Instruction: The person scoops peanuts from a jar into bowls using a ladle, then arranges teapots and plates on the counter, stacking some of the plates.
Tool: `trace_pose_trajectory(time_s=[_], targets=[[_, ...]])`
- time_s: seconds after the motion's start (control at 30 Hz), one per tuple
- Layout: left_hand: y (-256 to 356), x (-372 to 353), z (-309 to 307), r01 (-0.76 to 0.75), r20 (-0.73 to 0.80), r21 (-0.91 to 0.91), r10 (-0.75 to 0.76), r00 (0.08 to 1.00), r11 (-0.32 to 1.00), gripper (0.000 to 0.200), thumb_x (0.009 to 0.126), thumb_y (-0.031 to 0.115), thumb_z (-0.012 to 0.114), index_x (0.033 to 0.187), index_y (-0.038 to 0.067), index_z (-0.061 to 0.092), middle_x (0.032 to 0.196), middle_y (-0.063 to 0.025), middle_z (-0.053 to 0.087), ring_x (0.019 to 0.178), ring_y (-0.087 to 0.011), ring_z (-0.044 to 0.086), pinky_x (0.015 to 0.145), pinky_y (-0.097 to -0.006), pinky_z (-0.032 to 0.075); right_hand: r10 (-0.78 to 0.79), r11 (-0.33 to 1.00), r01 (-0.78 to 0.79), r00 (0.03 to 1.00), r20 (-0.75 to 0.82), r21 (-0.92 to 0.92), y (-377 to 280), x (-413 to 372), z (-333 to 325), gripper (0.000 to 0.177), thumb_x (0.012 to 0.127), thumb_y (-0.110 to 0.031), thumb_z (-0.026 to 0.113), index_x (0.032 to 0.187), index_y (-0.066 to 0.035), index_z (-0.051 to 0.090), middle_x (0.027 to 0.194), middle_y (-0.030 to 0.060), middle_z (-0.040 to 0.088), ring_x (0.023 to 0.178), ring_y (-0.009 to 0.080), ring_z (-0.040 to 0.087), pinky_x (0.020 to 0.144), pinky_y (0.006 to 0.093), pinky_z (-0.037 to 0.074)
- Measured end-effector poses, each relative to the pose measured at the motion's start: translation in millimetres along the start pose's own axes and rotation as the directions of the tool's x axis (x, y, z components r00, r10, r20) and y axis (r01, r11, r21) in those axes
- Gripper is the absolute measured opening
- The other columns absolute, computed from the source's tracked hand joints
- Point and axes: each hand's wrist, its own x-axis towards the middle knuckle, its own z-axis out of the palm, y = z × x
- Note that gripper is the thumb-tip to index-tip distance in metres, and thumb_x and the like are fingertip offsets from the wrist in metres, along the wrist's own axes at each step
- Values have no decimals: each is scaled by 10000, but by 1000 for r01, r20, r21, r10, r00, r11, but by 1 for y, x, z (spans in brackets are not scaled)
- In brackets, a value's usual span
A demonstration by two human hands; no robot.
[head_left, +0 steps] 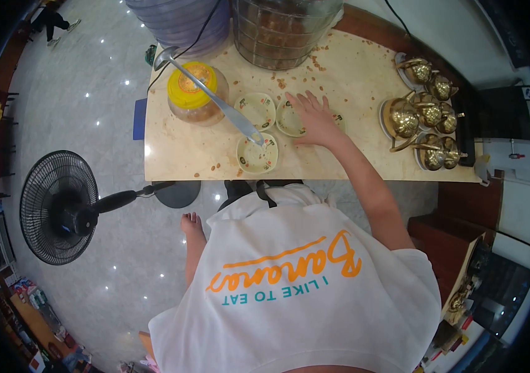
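Observation:
My right hand (316, 121) reaches over the table with fingers spread, above or touching a small patterned bowl (286, 122). Beyond the wrist, another patterned bowl (339, 118) is mostly hidden. Two similar bowls stand to the left, an upper bowl (254, 107) and a lower bowl (251, 160). A metal ladle (218, 101) lies across the yellow lid of a jar (191, 115), its handle end over the lower bowl. My left hand (192, 222) hangs beside my body, below the table edge, fingers loosely bent and apart; nothing shows in it.
Several gold teapots (405, 118) stand at the table's right. Two large containers, one bluish (181, 25) and one with brown contents (283, 31), occupy the back. Brown bits litter the tabletop (364, 155). A black fan (59, 208) stands left; a person (52, 23) is far off.

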Motion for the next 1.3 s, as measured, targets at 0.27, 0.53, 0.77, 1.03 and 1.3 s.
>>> trace_pose_trajectory(time_s=[0.27, 0.53, 0.77, 1.03, 1.3], targets=[[2, -1, -1, 50, -44, -7, -50, 998, 999, 444, 907, 291, 433, 1244, 8, 385, 1252, -61, 447, 1054, -239, 508, 851, -368, 424, -87, 996, 87, 996, -3, 36, -13, 20, -8, 1166, 523, -274, 817, 1429, -220, 85, 1412, 150, 285, 1331, 343, 191, 1038, 613, 135], [3, -1, -2, 41, -51, -38, -43, 998, 998, 424, 911, 295, 426, 1225, 13, 392, 1228, -48, 451, 1054, -233, 505, 856, -366, 417, -216, 975, 216, 976, -2, 58, -46, 61, -9, 1136, 526, -262, 810, 1425, -198, 119, 1419, 148, 279, 1335, 325, 194, 1041, 611, 115], [6, -15, -1, 39, -90, -50, -43, 995, 998, 411, 910, 280, 428, 1210, 1, 401, 1217, -63, 455, 1059, -239, 505, 858, -369, 421, -216, 976, 209, 966, 138, 67, -54, 74, -6, 1135, 528, -259, 808, 1425, -196, 115, 1357, 167, 350, 1294, 314, 286, 1008, 652, 106], [5, -10, -8, 13, -78, 0, -12, 997, 1000, 420, 909, 273, 424, 1229, 2, 402, 1219, -67, 461, 1053, -231, 510, 853, -367, 433, -245, 969, 244, 968, 53, 35, -51, 73, -13, 1108, 552, -303, 780, 1426, -208, 105, 1309, 181, 393, 1231, 317, 378, 1028, 622, 127], [7, -9, 7, -3, -27, 10, 3, 1000, 1000, 444, 907, 276, 425, 1236, -20, 386, 1212, -85, 458, 1069, -239, 500, 869, -358, 425, -148, 971, 176, 975, -168, 163, -17, -2, -55, 1068, 558, -281, 744, 1424, -196, 124, 1319, 192, 377, 1244, 315, 362, 1053, 568, 166]])
